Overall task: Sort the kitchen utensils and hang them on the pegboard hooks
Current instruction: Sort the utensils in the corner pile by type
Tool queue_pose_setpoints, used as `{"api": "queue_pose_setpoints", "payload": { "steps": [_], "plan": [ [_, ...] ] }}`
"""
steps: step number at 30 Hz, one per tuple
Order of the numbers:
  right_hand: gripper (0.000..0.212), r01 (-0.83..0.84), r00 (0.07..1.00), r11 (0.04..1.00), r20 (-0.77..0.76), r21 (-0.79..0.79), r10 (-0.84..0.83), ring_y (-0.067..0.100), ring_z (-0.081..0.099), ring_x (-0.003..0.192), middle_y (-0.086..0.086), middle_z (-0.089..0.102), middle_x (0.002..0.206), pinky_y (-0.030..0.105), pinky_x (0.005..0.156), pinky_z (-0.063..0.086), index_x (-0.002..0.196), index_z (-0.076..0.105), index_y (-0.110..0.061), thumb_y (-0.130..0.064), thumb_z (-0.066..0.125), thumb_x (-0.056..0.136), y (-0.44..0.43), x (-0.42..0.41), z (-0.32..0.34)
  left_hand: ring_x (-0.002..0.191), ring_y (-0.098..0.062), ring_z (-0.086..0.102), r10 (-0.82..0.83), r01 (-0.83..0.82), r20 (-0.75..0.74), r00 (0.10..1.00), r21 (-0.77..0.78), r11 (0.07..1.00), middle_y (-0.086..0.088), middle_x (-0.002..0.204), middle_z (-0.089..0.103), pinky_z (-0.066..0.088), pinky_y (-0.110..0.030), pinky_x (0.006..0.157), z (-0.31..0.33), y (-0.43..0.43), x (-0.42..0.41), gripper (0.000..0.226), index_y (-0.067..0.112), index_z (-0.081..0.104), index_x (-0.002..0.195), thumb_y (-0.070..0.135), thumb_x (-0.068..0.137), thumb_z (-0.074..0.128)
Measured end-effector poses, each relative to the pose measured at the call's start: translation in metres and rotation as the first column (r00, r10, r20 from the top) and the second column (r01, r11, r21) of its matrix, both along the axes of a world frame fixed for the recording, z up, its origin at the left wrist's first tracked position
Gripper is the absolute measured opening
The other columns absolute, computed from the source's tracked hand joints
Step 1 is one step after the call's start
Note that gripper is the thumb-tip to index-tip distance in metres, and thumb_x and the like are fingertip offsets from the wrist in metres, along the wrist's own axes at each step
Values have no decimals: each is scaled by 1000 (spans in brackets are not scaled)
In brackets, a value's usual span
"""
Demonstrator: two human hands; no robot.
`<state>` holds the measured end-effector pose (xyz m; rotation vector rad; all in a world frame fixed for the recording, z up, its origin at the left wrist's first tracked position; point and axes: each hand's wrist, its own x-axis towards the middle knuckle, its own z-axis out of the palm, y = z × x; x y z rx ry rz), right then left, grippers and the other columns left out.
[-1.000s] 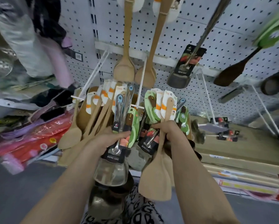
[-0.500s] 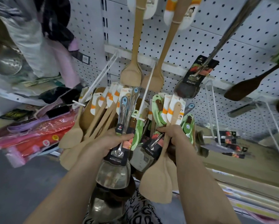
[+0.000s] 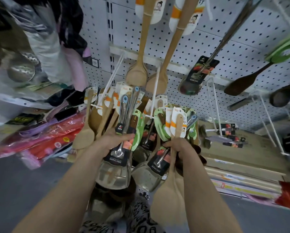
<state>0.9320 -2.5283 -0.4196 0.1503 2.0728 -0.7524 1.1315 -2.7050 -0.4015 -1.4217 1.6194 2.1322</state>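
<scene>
With left hand (image 3: 114,140) clamped on steel spatulas (image 3: 114,172) and right hand (image 3: 181,147) on a wooden spatula (image 3: 167,199), one kind should be slid onto the white hook (image 3: 155,91) above.

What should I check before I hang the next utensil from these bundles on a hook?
1. Left hand grips the steel spatulas: ok.
2. Right hand grips the wooden spatula: ok.
3. Right bundle holds one type only: not ok. A perforated steel turner and green cards sit with the wood.
4. A free hook is in view: ok. A bare white hook stands out from the pegboard to the right.
5. Hanging hole on the wooden spatula's card is ready to thread: cannot tell, too small.
</scene>
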Motion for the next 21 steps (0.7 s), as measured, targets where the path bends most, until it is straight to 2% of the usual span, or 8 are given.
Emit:
{"api": "queue_pose_setpoints", "payload": {
  "steps": [2,4,6,10,13,16,19,21],
  "plan": [
    [20,6,1000,1000,9,-7,-6,26,58,72,15,58,85,36,63,52,96,59,0,-2,75,83,-2,12,-1,97,-29,69,-10,10,-1,1000,1,1000,-9,105,73,56,-46,89,4,-5,9,73,15,65,114,43,54,94],
    [19,2,1000,1000,7,-10,-2,29,59,78,15,58,86,40,72,53,93,58,-1,-1,74,82,-6,21,-4,91,-28,71,-23,23,-1,1000,-2,1000,-10,97,75,57,-43,85,7,-7,17,50,13,67,108,30,67,89],
    [17,-4,1000,1000,9,-13,4,29,59,79,15,57,85,39,73,53,90,58,-2,-1,73,82,-8,26,-3,88,-28,71,-38,38,-2,999,-7,999,-12,95,75,57,-44,85,10,-7,21,42,11,67,107,24,72,86],
    [15,-12,1000,1000,-11,-12,12,26,58,76,15,58,87,36,67,51,93,58,-2,0,70,85,-5,18,-5,91,-28,71,-50,49,-2,999,-6,999,-11,97,75,57,-45,87,6,-6,20,43,13,66,110,23,73,85],
    [15,-31,999,999,-34,-21,31,25,58,75,14,59,88,39,73,52,97,59,-1,0,70,86,-2,8,-7,90,-28,71,-42,42,-1,999,1,999,-10,99,74,58,-40,79,5,-2,13,49,13,64,114,25,72,85],
    [12,-96,995,995,-32,-21,96,23,57,76,12,57,86,39,76,53,96,58,-2,-2,67,88,-3,-5,-9,93,-27,70,-54,54,1,999,-2,999,-9,102,73,58,-40,79,-1,4,2,49,15,63,116,28,74,84],
    [13,-167,985,986,-48,8,167,21,52,72,11,51,80,34,65,49,83,52,-7,2,59,90,-2,-18,-10,93,-25,70,-43,43,0,999,-5,999,-9,103,73,56,-34,72,-4,10,-9,49,15,63,118,29,75,83],
    [17,-209,973,977,-90,47,212,20,49,68,10,49,76,31,59,43,78,49,-7,4,58,87,2,-29,-12,93,-25,69,-29,29,7,1000,-8,1000,-9,103,72,53,-30,68,-5,14,-15,43,16,64,111,30,75,83]
  ]
}}
